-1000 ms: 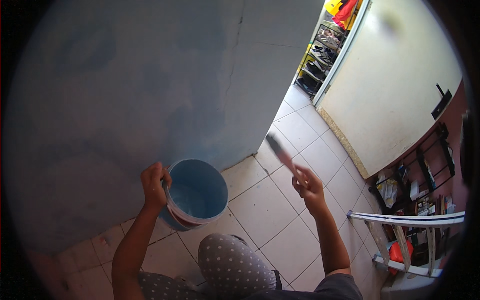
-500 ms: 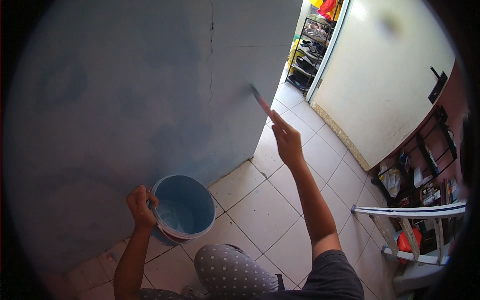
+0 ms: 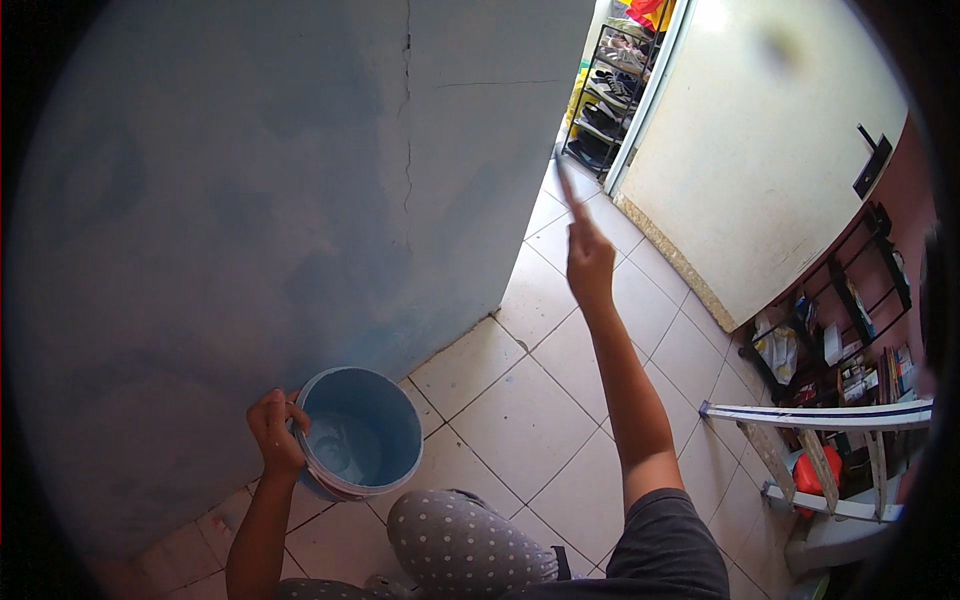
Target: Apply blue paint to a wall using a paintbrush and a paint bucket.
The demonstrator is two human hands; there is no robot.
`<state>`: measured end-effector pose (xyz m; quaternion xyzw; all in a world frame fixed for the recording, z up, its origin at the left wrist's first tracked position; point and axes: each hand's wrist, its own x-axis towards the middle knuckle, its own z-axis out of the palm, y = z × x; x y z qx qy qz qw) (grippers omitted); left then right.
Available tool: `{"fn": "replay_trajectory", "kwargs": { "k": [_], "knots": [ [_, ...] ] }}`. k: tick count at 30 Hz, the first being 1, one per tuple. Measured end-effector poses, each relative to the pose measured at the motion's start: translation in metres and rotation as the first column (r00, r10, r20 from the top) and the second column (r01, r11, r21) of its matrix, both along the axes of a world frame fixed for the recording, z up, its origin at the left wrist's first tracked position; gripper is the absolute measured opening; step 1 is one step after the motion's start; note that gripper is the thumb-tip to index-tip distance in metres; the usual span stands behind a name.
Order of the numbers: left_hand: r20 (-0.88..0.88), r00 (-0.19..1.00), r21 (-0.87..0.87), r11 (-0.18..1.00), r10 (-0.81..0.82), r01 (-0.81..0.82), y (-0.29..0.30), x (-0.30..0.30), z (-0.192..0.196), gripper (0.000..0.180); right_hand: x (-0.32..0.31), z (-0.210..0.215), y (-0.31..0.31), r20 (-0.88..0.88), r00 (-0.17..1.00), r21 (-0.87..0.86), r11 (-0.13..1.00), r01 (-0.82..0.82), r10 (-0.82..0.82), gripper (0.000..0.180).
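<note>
My left hand (image 3: 273, 432) grips the rim of a blue bucket (image 3: 395, 425), its fingers curled over the near left side. Pale liquid, perhaps thinned paint, sits in the bottom of the bucket, which is tilted a little toward me. My right hand (image 3: 592, 262) is closed round a slim paintbrush (image 3: 570, 187), arm stretched forward. The dark bristles are at the right-hand edge of the grey-blue wall (image 3: 210, 250); whether they touch it I cannot tell. Darker damp-looking patches and a long vertical crack mark the wall.
White floor tiles (image 3: 500, 420) spread between the wall and a pale door (image 3: 760, 150). Beyond the wall's edge stands a shoe rack (image 3: 605, 105). At the right are a ladder (image 3: 820, 416) and a dark shelf with books and bags (image 3: 778, 350). My dotted trouser knee (image 3: 465, 535) is close to the bucket.
My right hand has swept the brush rightward and slightly up, from the wall's face to its right edge. The left hand and bucket have shifted slightly down and left in view.
</note>
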<state>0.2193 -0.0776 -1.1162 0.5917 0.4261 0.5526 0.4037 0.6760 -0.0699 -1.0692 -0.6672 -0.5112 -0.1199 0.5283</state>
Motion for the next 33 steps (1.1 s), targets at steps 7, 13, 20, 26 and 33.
{"fn": "replay_trajectory", "kwargs": {
  "k": [7, 13, 20, 26, 33],
  "knots": [
    [-0.020, 0.997, -0.002, 0.997, 0.071, -0.071, 0.002, -0.007, -0.012, 0.044, -0.024, -0.046, 0.005, -0.357, 0.866, -0.400, 0.781, -0.480, 0.350, 0.042],
    [-0.001, 1.000, -0.043, 0.999, 0.019, -0.019, 0.004, -0.011, -0.018, 0.045, 0.004, -0.030, -0.012, -0.316, 0.879, -0.138, 0.900, -0.415, 0.357, 0.040],
    [0.052, 0.999, -0.008, 1.000, 0.001, -0.001, 0.004, -0.022, -0.034, 0.027, 0.009, -0.019, 0.010, -0.407, 0.850, -0.142, 0.895, -0.422, 0.336, 0.039],
    [0.016, 1.000, -0.050, 0.999, 0.016, -0.015, 0.001, -0.025, -0.044, 0.019, 0.029, -0.019, -0.009, -0.440, 0.813, -0.164, 0.856, -0.490, 0.381, 0.037],
    [0.008, 1.000, -0.026, 1.000, -0.011, 0.011, 0.002, -0.026, -0.041, 0.027, 0.019, -0.014, 0.004, -0.492, 0.816, -0.249, 0.849, -0.467, 0.304, 0.039]
  ]
}}
